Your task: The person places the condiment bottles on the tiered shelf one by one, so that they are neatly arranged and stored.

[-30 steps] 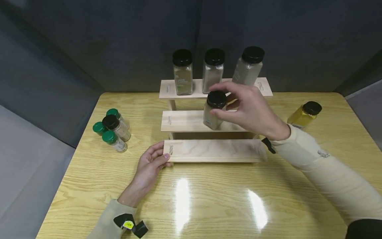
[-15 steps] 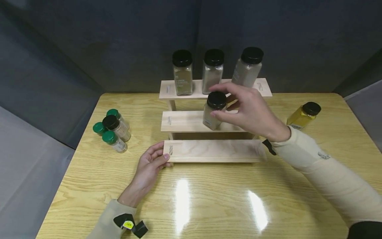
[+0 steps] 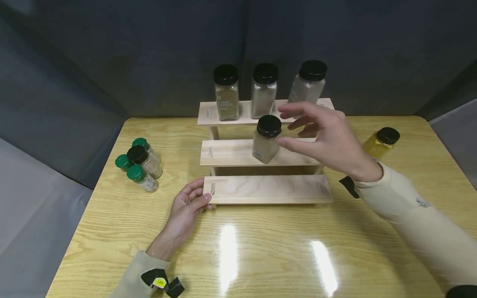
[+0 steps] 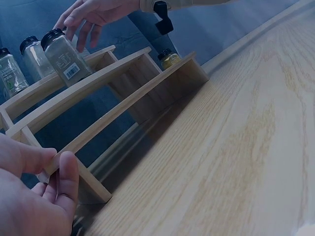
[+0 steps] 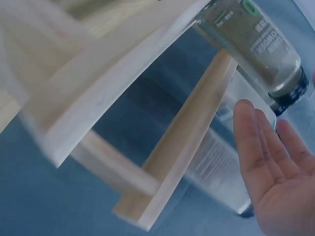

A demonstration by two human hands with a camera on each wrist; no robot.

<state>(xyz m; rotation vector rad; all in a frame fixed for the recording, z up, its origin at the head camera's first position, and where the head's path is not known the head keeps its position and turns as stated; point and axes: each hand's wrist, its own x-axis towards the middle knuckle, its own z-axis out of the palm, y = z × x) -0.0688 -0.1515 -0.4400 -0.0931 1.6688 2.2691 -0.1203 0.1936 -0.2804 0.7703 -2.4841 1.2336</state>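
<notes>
A three-tier wooden rack (image 3: 268,189) stands on the table. My left hand (image 3: 186,205) pinches the left end of its lowest shelf between thumb and fingers, as the left wrist view also shows. On the middle shelf a square spice jar (image 3: 265,145) with a black lid stands upright. Just to its right my right hand (image 3: 322,138) hovers, fingers spread apart and holding nothing, thumb tip close by the jar. The top shelf bears three taller black-lidded jars: one with greenish-brown powder (image 3: 227,101), one greyish (image 3: 263,99), and one pale (image 3: 307,89) at the right, partly behind the right hand.
At the left of the table (image 3: 123,231) stand several small bottles, some with a green cap (image 3: 136,174) and one with a black cap (image 3: 138,154). A jar of yellow contents (image 3: 377,145) stands at the right. A dark curtain (image 3: 179,54) hangs behind the table.
My right hand has let go of the jar on the middle shelf and moved right, its fingers spreading. The jar stays there. My left hand keeps its hold on the rack.
</notes>
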